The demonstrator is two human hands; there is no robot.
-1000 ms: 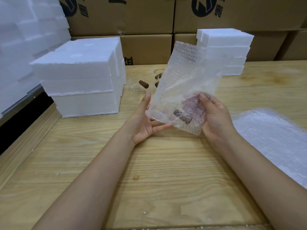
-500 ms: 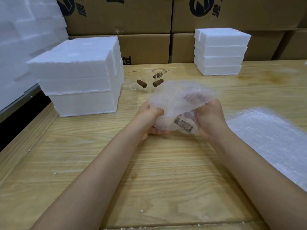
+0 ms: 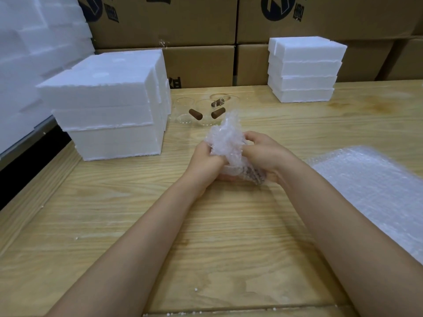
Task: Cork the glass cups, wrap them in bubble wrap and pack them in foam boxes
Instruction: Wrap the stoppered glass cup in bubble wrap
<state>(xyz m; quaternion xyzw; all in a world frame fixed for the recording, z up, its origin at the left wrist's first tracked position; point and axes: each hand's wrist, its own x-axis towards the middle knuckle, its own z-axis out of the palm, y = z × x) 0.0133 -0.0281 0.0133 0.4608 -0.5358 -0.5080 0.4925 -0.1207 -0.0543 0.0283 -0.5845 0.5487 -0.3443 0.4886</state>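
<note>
Both hands are clenched around a bundle of bubble wrap (image 3: 225, 140), held just above the wooden table (image 3: 206, 236). The left hand (image 3: 206, 160) grips the bundle's left side with its fingers curled under it. The right hand (image 3: 263, 156) grasps the right side, its thumb and fingers pinching the crumpled upper part. The wrapped glass cup (image 3: 233, 170) sits low in the bundle, between the two palms. A brown cork (image 3: 253, 175) shows through the plastic near the heel of the right hand. The loose end of the wrap sticks up above the fingers.

Beyond the hands, more glass cups (image 3: 184, 109) sit on the table with brown corks showing in them; whether they stand upright is hard to tell. They are between a large stack of white foam boxes (image 3: 109, 106) at the left and a smaller stack (image 3: 302, 69) at the back right. A pile of flat bubble wrap sheets (image 3: 370, 186) lies on the table just right of the right forearm. Cardboard cartons (image 3: 194, 21) line the back edge.
</note>
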